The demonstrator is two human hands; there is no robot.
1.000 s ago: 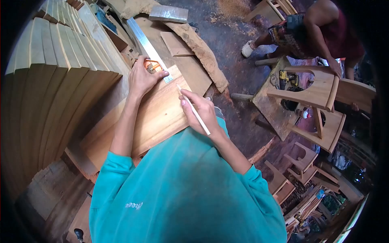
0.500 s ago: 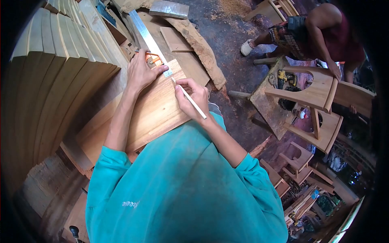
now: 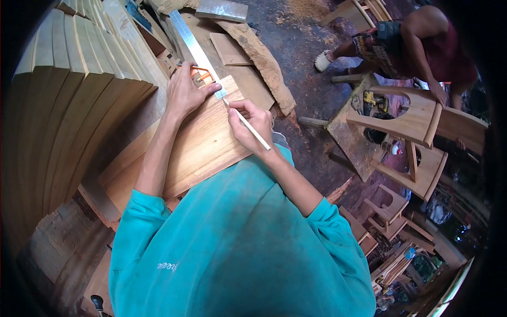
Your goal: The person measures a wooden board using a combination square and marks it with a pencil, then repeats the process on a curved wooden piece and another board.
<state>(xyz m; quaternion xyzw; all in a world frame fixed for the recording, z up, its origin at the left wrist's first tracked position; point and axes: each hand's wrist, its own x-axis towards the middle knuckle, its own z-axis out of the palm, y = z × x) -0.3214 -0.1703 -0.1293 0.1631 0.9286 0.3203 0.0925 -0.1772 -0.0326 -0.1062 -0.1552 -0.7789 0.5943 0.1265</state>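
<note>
A wooden board [image 3: 207,142] with visible grain lies in front of me, against my teal shirt. My left hand [image 3: 183,94] is closed around the orange head of a combination square [image 3: 194,46], its thumb pressing on the metal blade near the board's far end. The blade's near end rests over the board, and the rest stretches away past it. In my right hand [image 3: 250,124] is a pale pencil [image 3: 255,132], held in a writing grip. Its tip is on the board's face, right by the blade's end.
Curved wooden pieces [image 3: 79,79] are stacked at my left. Beyond the board lie a rough-edged slab [image 3: 264,66] and a metal block [image 3: 222,9]. To the right, another person [image 3: 422,47] handles a wooden chair frame [image 3: 401,124] at a low table [image 3: 346,124], where a yellow drill [image 3: 374,100] lies.
The pencil and my right hand have shifted slightly away from me along the board. My left hand keeps its hold on the square.
</note>
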